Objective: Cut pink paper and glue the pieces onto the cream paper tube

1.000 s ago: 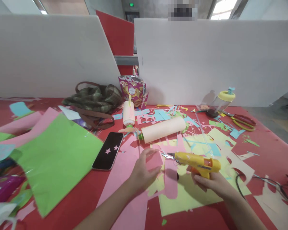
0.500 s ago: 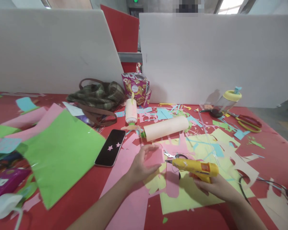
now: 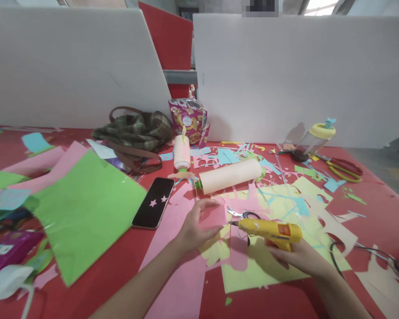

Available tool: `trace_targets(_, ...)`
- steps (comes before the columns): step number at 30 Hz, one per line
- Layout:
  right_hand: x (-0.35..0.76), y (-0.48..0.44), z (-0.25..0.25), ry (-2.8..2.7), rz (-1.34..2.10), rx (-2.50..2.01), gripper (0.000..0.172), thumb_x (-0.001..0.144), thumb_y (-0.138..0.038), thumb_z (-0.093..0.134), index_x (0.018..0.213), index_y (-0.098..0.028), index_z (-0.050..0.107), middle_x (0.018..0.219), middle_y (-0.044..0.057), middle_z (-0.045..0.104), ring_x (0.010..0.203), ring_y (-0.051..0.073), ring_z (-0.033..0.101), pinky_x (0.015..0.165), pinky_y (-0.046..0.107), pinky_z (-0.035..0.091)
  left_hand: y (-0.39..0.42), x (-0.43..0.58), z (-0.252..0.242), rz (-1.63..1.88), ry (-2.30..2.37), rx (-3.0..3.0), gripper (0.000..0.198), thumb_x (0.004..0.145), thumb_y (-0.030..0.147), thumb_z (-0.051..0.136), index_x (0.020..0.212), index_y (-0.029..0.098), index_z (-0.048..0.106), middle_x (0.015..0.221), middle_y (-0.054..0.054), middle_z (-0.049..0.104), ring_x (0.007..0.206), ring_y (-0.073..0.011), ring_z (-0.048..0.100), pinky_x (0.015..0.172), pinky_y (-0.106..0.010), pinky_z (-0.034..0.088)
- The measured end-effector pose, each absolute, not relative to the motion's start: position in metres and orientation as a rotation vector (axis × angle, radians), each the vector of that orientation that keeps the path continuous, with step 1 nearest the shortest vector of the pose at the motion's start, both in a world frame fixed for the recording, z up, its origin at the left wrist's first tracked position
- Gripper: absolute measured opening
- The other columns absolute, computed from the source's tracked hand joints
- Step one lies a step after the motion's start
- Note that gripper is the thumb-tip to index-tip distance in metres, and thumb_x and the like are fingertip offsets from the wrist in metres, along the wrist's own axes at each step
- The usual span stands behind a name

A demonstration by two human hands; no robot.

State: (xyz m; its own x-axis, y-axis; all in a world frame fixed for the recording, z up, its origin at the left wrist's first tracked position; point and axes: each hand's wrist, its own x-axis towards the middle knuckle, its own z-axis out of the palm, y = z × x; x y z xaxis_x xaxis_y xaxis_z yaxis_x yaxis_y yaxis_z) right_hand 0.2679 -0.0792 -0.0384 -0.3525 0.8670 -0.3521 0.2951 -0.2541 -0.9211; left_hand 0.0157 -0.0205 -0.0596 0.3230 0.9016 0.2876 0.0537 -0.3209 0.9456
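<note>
My left hand (image 3: 195, 226) pinches a small pink paper piece (image 3: 214, 216) above the red table. My right hand (image 3: 295, 257) grips a yellow glue gun (image 3: 269, 230) whose nozzle points left, close to the pink piece's right edge. Small scissors (image 3: 242, 215) lie just behind the nozzle. Under both hands lie a pale yellow sheet (image 3: 262, 270) and a long pink sheet (image 3: 182, 270).
A black phone (image 3: 153, 208), a cream paper roll (image 3: 231, 176) and a small cream bottle (image 3: 181, 153) lie ahead. A green sheet (image 3: 86, 212) covers the left. A plaid bag (image 3: 136, 133), snack packet (image 3: 188, 119), red-handled scissors (image 3: 341, 168) and a black cable (image 3: 369, 257) surround.
The glue gun dropped slightly lower and its nozzle came nearer the pink piece. My left hand kept holding the piece nearly still.
</note>
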Motion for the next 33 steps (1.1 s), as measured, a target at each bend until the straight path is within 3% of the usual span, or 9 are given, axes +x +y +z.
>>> trace_targets(21, 0.2673, -0.0778, -0.0326, -1.596, 1.639, -1.414, 0.011, 0.074, -0.018, 0.051, 0.064, -0.018, 0.047, 0.044, -0.008, 0.040, 0.038, 0.006, 0.039, 0.040, 0.019, 0.033, -0.0231, 0.0161, -0.0581, 1.151, 0.822, 1.620, 0.046, 0.065, 0.015, 0.064, 0.104, 0.021, 0.042, 0.106, -0.007, 0.050, 0.102, -0.0202, 0.049, 0.093, -0.040, 0.036)
trace_targets(33, 0.2698, -0.0761, -0.0347, -1.663, 1.590, -1.483, 0.018, 0.077, -0.029, 0.047, 0.062, -0.018, 0.045, 0.041, -0.006, 0.041, 0.039, 0.008, 0.040, 0.043, 0.021, 0.034, -0.0244, 0.0160, -0.0584, 1.127, 0.778, 1.661, 0.049, 0.064, 0.014, 0.066, 0.104, 0.023, 0.040, 0.106, -0.007, 0.048, 0.102, -0.0213, 0.048, 0.092, -0.042, 0.038)
